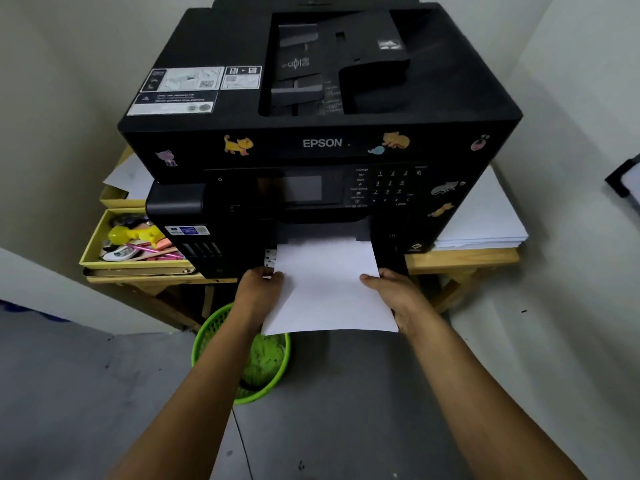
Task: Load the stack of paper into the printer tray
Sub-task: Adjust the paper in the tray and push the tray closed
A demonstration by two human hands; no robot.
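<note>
A black Epson printer (322, 143) with cat stickers stands on a wooden table. A white stack of paper (329, 289) lies flat at the printer's lower front opening, its far edge inside the slot and its near edge sticking out toward me. My left hand (258, 292) grips the stack's left edge, thumb on top. My right hand (398, 294) grips the right edge the same way. The tray under the paper is mostly hidden; a marked guide strip (270, 258) shows at the left.
A thick pile of white sheets (485, 220) rests on the wooden table (460, 259) right of the printer. A yellow box of stationery (135, 244) sits at the left. A green mesh basket (256, 362) stands on the grey floor below my left arm.
</note>
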